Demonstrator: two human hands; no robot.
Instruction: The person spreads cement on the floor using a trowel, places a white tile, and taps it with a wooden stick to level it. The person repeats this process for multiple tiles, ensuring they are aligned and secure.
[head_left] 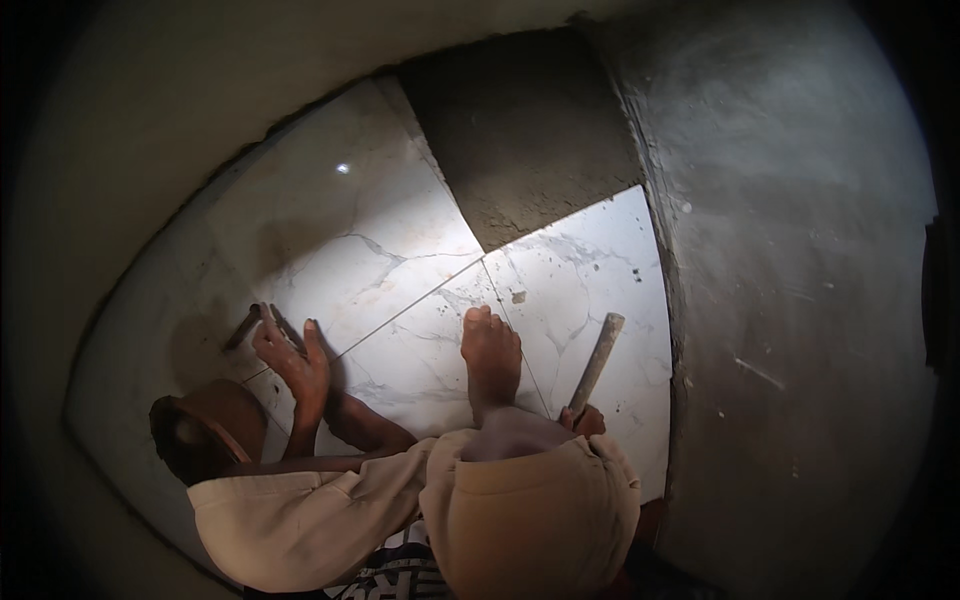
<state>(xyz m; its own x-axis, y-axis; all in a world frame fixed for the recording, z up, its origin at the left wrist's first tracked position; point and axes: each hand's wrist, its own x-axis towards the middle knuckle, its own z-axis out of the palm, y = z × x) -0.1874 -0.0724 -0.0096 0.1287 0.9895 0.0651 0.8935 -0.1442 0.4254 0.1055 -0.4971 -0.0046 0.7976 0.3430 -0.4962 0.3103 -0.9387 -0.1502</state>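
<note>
My left hand (292, 360) is at the left with fingers stretched out and apart, touching or just beside a small dark, narrow object (241, 330) on the white marble-look tiles (380, 250). My right hand (585, 420), partly hidden behind my knee, grips a greyish stick-like handle (600, 355) angled up over the tile; its far end is blunt. My bare foot (490, 360) rests on the tiles between my hands. A brown rounded container or similar object (225, 415) sits left of my left wrist; I cannot tell exactly what it is.
A square of dark, rough mortar bed (520, 120) lies beyond the tiles at top. A plastered wall (160, 110) curves along the left and back, and a smooth grey cement surface (780, 300) runs along the right.
</note>
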